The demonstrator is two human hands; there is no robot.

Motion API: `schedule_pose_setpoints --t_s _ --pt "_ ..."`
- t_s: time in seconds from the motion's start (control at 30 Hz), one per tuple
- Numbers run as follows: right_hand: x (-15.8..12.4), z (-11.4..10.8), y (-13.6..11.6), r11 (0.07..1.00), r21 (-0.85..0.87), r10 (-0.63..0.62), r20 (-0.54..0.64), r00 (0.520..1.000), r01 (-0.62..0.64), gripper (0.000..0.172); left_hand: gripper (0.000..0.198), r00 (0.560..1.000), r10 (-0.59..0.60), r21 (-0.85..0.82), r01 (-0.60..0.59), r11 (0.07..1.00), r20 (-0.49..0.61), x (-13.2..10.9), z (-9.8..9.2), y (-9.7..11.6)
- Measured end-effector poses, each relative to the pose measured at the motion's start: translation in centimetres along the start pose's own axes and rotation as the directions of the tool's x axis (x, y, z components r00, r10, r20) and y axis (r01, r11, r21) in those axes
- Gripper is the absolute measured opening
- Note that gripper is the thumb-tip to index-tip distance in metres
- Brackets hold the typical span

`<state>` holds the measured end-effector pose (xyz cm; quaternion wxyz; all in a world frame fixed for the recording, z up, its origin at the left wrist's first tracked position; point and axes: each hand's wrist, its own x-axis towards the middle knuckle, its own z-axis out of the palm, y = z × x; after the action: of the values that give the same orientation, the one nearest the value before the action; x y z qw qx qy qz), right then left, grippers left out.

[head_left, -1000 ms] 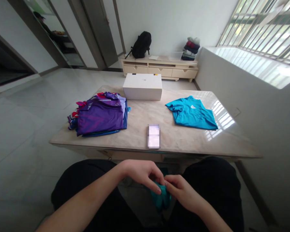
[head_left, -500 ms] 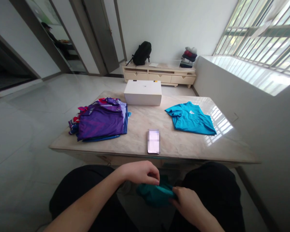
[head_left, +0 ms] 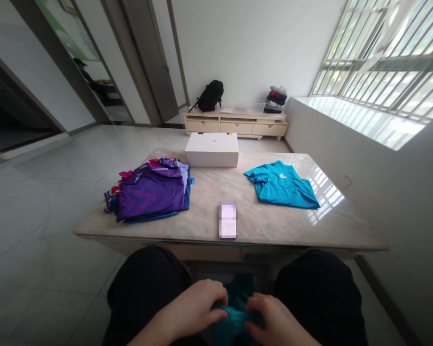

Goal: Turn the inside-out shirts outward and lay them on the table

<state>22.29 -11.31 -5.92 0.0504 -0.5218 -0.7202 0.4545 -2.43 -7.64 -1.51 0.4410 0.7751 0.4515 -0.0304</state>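
Note:
Between my knees, below the table's front edge, a teal cloth garment (head_left: 234,315) hangs in dim light; its full shape is hidden. My left hand (head_left: 205,302) pinches it from the left, thumb and fingers closed on the fabric. From the right, my right hand (head_left: 265,315) grips the same cloth a short way off. On the table's right side lies a folded turquoise T-shirt (head_left: 285,187) with a small white logo. A stack of folded shirts (head_left: 153,190), purple on top, sits on the left.
A phone (head_left: 228,220) lies near the front edge of the marble table (head_left: 209,192). Behind it stands a white box (head_left: 212,150). A low cabinet (head_left: 236,127) at the wall carries a black backpack (head_left: 211,96) and stacked clothes (head_left: 275,101). A person (head_left: 90,79) sits beyond the left doorway.
My left hand has come down and taken hold of the teal garment, which it hovered over before. My right hand still grips it, slightly lower. The view has tilted up a little.

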Motion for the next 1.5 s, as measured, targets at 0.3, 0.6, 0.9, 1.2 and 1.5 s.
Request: schedule_pose_setpoints --t_s 0.3,0.6,0.9,1.2,1.5 --pt "-0.1 0.6 0.6 0.995 -0.095 -0.014 0.067 0.998 0.02 0.03 0.009 0.998 0.027 0.023 -0.026 0.999 -0.051 -0.6 1.5 1.1" --pt "0.4 0.2 -0.7 0.987 -0.055 -0.148 0.064 0.987 0.152 0.021 0.01 0.996 0.074 0.192 -0.063 0.979 -0.053 -0.9 1.7 2.1" --pt "-0.4 -1.6 -3.2 0.896 -0.428 -0.044 0.179 0.983 0.118 0.02 0.011 0.995 0.094 0.312 -0.081 0.947 -0.025 0.2 2.4 -1.0" --pt "-2.2 -4.1 -1.4 0.928 -0.371 0.004 0.106 0.994 0.036 0.017 0.022 0.994 -0.051 0.324 0.08 0.943 -0.098 -0.2 -1.4 -2.2" --pt "-3.3 -7.0 0.9 0.855 -0.517 0.0 -0.085 0.996 -0.044 0.019 0.025 0.964 0.133 0.304 -0.06 0.951 -0.229 -3.6 -5.7 -1.6"
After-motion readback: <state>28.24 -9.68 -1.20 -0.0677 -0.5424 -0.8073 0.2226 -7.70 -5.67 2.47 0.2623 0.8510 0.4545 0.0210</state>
